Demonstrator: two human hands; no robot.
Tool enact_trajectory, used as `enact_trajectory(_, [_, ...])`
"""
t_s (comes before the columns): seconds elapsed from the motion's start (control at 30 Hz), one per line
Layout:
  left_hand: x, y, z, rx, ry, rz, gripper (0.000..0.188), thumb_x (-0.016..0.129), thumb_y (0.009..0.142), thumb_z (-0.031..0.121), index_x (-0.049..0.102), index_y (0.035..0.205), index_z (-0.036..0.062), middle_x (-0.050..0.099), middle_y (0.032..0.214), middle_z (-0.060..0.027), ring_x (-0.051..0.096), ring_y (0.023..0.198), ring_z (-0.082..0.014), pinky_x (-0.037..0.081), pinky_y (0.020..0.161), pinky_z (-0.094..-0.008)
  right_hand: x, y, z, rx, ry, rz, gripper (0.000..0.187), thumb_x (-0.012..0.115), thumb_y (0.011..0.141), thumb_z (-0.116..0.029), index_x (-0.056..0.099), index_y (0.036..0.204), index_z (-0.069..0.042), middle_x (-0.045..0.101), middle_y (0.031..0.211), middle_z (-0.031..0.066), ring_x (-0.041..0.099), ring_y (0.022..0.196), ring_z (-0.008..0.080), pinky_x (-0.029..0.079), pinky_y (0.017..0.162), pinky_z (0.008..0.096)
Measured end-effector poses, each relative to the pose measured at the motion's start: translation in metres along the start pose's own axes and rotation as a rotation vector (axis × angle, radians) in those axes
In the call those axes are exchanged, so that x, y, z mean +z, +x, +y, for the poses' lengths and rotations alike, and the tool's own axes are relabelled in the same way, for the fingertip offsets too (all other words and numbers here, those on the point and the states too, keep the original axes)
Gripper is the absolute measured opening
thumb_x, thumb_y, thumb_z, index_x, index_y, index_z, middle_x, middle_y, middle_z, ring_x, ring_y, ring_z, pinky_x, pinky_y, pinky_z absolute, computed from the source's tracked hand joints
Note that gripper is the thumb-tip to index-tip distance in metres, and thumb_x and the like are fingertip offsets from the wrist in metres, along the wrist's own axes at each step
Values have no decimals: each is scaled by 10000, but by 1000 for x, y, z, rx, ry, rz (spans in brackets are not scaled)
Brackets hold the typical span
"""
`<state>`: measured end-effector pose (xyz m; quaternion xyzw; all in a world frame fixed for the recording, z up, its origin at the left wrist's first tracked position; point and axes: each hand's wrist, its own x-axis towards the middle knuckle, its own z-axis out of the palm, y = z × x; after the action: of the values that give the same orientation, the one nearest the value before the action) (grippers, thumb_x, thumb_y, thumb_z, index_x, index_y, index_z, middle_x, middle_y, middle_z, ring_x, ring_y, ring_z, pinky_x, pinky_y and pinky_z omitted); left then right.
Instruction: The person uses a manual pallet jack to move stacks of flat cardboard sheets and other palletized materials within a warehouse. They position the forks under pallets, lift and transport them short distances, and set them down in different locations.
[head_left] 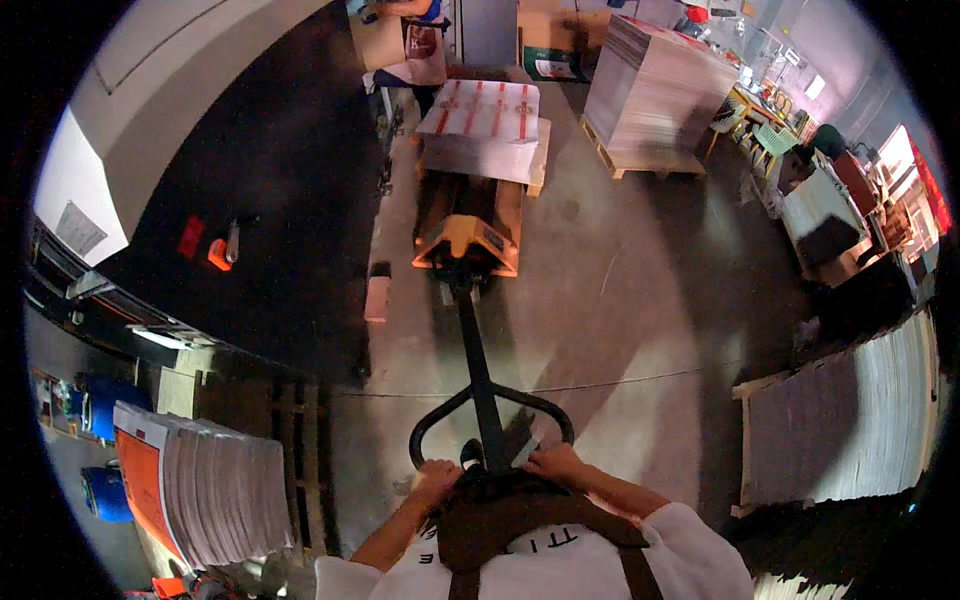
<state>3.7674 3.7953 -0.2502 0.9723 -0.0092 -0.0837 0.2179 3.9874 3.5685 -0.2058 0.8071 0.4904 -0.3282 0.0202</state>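
Note:
A pallet jack with a yellow-orange body stands ahead of me, its long black handle running back toward my waist. My left hand is closed at the lower left of the handle's loop. At the lower right of that loop my right hand is closed too. My body hides the loop's bottom bar. At the jack's far end, a stack of white sheets with red markings sits on a wooden pallet; the forks run toward it.
Far right stands a tall paper stack on a pallet. More stacks flank me, one at left and one at right. A person is beyond a dark surface at left. A small block lies beside that surface.

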Motion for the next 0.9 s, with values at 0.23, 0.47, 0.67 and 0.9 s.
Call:
enact_trajectory(0.23, [-214, 96, -40, -91, 78, 649, 312, 790, 577, 211, 595, 786, 85, 618, 793, -106, 610, 760, -321, 486, 678, -426, -231, 50, -20, 14, 281, 545, 458, 492, 922, -500, 629, 942, -63, 648, 754, 164, 636, 717, 367, 496, 640, 481])
enact_trajectory(0.47, [-104, 45, -9, -155, 59, 266, 183, 710, 647, 229, 638, 788, 139, 604, 769, -104, 610, 753, -316, 489, 642, -440, -111, 11, -5, -44, 86, 369, 387, 560, 846, -485, 618, 748, -115, 626, 681, 126, 621, 648, 340, 450, 602, 468])
enact_trajectory(0.67, [-13, 9, -14, -94, 146, -90, 153, 599, 765, 160, 671, 898, 137, 619, 822, -81, 632, 866, -284, 516, 699, -419, -33, 15, -7, 16, 82, 86, 469, 483, 891, -544, 670, 834, -118, 661, 766, 147, 638, 744, 374, 488, 659, 504])
enact_trajectory(0.9, [-272, 134, -39, 4, 2, 903, 388, 825, 546, 224, 630, 865, 124, 646, 839, -87, 611, 762, -329, 497, 647, -417, -283, 64, -15, -30, 215, 748, 417, 529, 921, -450, 627, 838, -54, 598, 645, 143, 557, 541, 325, 484, 561, 451])
